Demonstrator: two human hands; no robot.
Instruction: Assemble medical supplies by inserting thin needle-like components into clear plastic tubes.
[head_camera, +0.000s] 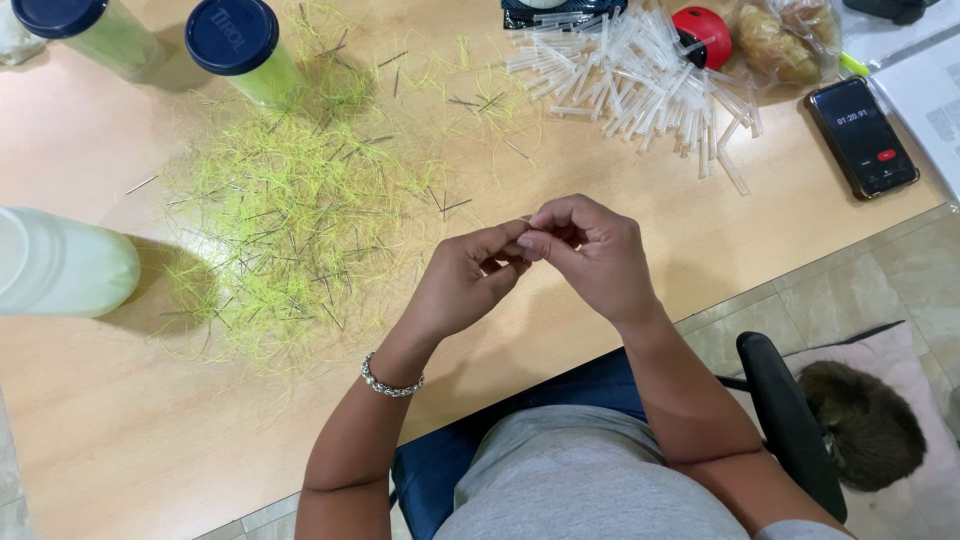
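A thin pin (527, 218) is pinched between the fingertips of the left hand (462, 280) and right hand (590, 250), which are pressed together above the bench (620, 210). The pin is held just right of the yellow fibre pile (290, 220); clear tubes (640, 80) are heaped beyond it.

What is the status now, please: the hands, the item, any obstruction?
Left hand and right hand pinched together on something too small to identify. Yellow-green fibre pile lies left, clear tubes beyond. Nothing obstructs.

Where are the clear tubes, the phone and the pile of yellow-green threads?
clear tubes (640, 75), head view, middle of the heap.
phone (862, 136), head view, centre of its dark screen.
pile of yellow-green threads (290, 215), head view, thick middle of the pile.
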